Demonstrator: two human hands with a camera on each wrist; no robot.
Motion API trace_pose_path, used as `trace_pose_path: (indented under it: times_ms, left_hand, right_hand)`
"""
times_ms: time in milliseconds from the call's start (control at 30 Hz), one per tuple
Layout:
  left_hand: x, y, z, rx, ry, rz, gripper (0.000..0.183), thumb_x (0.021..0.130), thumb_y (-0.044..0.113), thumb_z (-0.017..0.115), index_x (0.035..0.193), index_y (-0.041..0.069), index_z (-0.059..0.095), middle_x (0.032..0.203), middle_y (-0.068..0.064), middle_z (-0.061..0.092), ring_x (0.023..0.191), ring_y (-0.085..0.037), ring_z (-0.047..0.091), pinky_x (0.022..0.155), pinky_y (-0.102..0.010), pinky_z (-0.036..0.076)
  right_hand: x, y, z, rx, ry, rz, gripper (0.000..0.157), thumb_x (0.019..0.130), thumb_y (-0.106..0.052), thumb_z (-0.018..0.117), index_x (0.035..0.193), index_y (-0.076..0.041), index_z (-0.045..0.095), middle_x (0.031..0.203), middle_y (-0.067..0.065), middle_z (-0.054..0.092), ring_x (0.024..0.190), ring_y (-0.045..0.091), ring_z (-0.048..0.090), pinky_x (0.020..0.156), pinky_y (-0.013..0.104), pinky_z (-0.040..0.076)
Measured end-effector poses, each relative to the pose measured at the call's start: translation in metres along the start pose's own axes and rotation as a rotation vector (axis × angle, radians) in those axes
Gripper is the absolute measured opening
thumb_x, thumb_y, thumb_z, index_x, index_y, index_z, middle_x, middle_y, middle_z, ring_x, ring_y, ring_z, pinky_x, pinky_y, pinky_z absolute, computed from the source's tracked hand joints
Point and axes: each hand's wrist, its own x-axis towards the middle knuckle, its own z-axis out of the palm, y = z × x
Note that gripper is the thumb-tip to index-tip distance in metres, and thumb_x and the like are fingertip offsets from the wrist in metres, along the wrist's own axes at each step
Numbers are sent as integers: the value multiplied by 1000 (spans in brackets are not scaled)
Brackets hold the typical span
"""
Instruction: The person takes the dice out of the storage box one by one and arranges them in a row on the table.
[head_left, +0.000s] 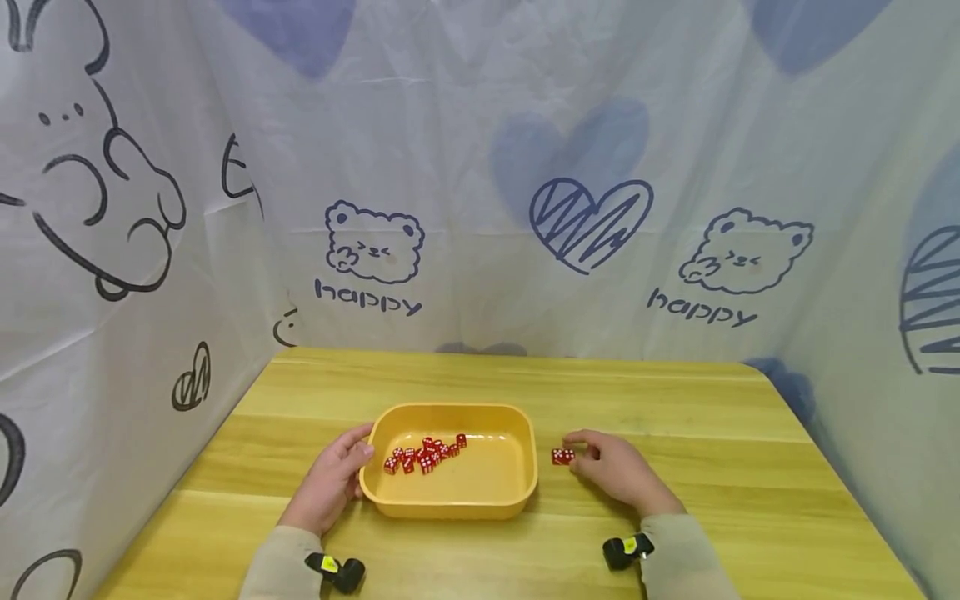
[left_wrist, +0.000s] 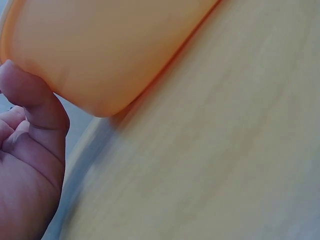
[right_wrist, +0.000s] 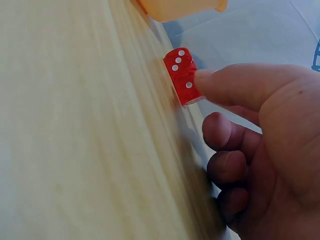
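In the head view a yellow plastic tray (head_left: pixel 480 510) stands on the table, with several red dice (head_left: pixel 427 464) with white pips gathered in its left half. My left hand (head_left: pixel 330 479) holds the tray's left end, thumb up at the rim and fingers along the outside; the left wrist view shows the thumb (left_wrist: pixel 32 95) against the tray wall (left_wrist: pixel 100 65). Right of the tray, two red dice (head_left: pixel 562 457) lie side by side on the table. My right hand (head_left: pixel 618 471) pinches the nearer die (right_wrist: pixel 187 87) between thumb and index finger, the index fingertip hidden behind in the right wrist view.
The light wooden table (head_left: pixel 675 408) reaches back to a white cloth (head_left: pixel 465 275) printed with hearts and bears, which also hangs at both sides. Black camera mounts sit on both wrists, the left one (head_left: pixel 337 573) close to the tray's front left.
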Motion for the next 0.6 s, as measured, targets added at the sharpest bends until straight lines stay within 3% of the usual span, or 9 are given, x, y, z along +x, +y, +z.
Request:
trace_pose_path:
  times_ms: [600]
  left_hand:
    - [1,-2,-1,11,-14,20,52,105,13,54,153,3,36,97,-8,51,61,-10,50,52,-20,46]
  right_hand:
    - [-1,-2,-2,68,3,3,43,90,-20,73,132,-21,67,77,0,56,67,17,50,61,34,41]
